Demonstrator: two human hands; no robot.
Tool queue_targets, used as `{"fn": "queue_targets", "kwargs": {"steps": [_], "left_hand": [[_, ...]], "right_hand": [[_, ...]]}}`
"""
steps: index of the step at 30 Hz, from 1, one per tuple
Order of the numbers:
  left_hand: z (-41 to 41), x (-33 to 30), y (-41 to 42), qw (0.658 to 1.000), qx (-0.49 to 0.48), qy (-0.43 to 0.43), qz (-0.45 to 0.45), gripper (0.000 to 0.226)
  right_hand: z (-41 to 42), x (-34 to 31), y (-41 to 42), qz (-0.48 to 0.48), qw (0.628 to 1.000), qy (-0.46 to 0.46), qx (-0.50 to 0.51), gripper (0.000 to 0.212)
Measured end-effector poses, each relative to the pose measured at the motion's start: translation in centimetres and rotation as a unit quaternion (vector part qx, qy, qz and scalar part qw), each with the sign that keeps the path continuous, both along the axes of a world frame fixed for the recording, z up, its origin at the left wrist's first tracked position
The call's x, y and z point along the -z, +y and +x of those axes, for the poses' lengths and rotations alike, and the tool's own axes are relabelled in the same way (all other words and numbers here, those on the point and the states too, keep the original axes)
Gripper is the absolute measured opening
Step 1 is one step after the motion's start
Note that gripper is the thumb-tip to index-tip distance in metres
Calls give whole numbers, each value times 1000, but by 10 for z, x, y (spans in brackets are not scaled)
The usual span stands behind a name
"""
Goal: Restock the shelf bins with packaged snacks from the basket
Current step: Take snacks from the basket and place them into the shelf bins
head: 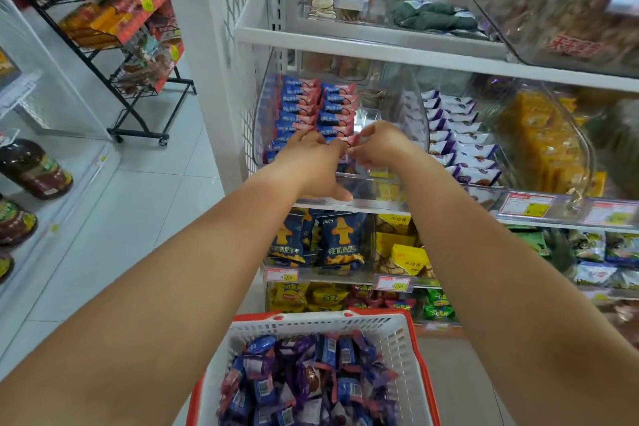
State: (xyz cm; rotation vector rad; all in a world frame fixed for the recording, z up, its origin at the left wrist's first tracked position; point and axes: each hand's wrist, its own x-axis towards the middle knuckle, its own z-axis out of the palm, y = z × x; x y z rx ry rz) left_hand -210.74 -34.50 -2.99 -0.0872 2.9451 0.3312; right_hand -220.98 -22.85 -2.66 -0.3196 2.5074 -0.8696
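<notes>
Clear plastic formed the shelf bin on the middle shelf, and it held two neat rows of blue-and-pink snack packets. In the head view both bare arms reached forward to the front of that bin. The left hand lay over the front end of the rows with its fingers curled on a packet, the thumb hanging down at the bin's front lip; its grip was closed on the packets. The right hand pinched the pink end of a packet between thumb and fingertips, just beside the left hand. A neighbouring clear bin to the right held white-and-purple packets. Below the arms stood the white basket with a red rim, loaded with loose blue and purple packaged snacks. Price tags hung on the shelf edges.
</notes>
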Motion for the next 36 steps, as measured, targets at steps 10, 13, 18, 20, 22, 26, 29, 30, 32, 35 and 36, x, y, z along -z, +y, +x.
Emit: {"fn": "queue_targets", "kwargs": {"steps": [10,13,18,20,22,26,29,30,32,35,36], "left_hand": [[7,0,1,1000,-14,20,2,93],[11,-4,2,1000,-11,20,-2,93],[18,-10,10,999,-11,29,-39,92],[21,-9,11,998,-7,41,-47,91],[29,-6,14,997,-2,69,-43,88],[71,18,25,975,15,223,16,63],[121,57,35,937,19,343,60,36],[138,71,38,936,16,346,67,31],[172,104,41,949,5,304,82,27],[224,153,45,971,-63,187,132,29],[240,165,47,974,-90,145,151,30]], "right_hand": [[76,-4,59,-181,973,140,-29,24],[94,2,75,-230,961,153,-5,17],[112,16,88,-251,961,115,27,14],[120,22,90,-252,963,97,23,13],[129,27,91,-262,962,77,17,12],[155,47,94,-257,966,29,-3,9],[180,79,99,-227,973,-19,-24,10],[188,91,102,-213,976,-36,-32,10],[210,120,107,-174,980,-85,-51,8],[244,179,116,-84,976,-185,-76,9],[254,202,120,-39,972,-216,-89,15]]}}
